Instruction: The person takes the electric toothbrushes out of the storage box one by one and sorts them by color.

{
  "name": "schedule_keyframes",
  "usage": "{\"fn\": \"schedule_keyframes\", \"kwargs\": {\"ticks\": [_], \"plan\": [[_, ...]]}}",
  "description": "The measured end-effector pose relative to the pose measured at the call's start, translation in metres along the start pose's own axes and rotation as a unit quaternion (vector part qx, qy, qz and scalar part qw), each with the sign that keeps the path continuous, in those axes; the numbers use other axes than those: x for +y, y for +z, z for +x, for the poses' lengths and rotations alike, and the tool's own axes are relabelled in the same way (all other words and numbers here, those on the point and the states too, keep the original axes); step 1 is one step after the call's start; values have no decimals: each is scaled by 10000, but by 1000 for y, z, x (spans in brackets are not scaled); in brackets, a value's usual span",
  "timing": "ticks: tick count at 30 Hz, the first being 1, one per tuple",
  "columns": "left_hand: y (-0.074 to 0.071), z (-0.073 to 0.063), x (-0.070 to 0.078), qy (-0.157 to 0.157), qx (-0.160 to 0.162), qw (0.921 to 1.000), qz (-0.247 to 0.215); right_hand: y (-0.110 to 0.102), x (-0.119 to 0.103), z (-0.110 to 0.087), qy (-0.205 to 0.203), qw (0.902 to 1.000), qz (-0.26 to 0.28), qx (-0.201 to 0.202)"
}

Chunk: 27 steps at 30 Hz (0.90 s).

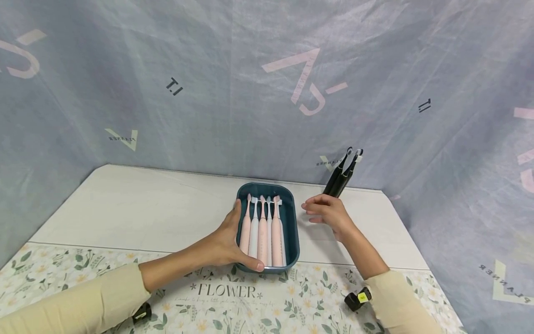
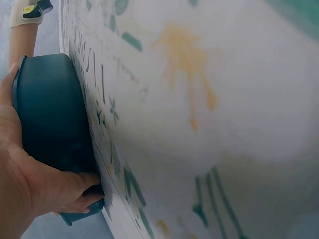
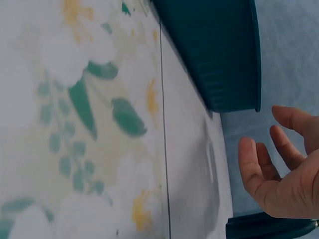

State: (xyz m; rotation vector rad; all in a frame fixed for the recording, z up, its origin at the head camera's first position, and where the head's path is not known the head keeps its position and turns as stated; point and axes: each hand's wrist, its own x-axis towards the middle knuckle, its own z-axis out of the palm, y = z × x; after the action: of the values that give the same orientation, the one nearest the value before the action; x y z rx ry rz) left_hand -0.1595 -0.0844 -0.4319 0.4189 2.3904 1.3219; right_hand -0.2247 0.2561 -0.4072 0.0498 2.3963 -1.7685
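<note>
A dark teal bin [image 1: 293,241] sits on the table, holding several pink and white electric toothbrushes [image 1: 262,236] side by side, heads pointing away from me. My left hand [image 1: 227,241] grips its left side, thumb along the near rim; in the left wrist view my fingers [image 2: 82,191] curl against the bin's wall [image 2: 55,104]. To the right of the bin, my right hand [image 1: 327,213] hovers with loosely bent fingers and nothing in them. Just behind it stand two black electric toothbrushes [image 1: 340,178], leaning right, their lower ends hidden by the hand.
The table has a white back part [image 1: 167,208] and a flower-printed front [image 1: 217,315]. A grey-blue printed curtain [image 1: 233,93] rises behind the table and along both sides. Black wrist devices [image 1: 354,301] show at the sleeves.
</note>
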Motion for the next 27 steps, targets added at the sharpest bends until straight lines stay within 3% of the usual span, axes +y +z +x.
{"fn": "schedule_keyframes", "kwargs": {"ticks": [12, 27], "plan": [[-1, 0, 0, 43, 51, 9999, -92, 22, -13, -1, -12, 9985, -95, -536], [0, 0, 0, 15, 25, 10000, -26, 39, -9, -6, -322, 9915, -996, -775]]}}
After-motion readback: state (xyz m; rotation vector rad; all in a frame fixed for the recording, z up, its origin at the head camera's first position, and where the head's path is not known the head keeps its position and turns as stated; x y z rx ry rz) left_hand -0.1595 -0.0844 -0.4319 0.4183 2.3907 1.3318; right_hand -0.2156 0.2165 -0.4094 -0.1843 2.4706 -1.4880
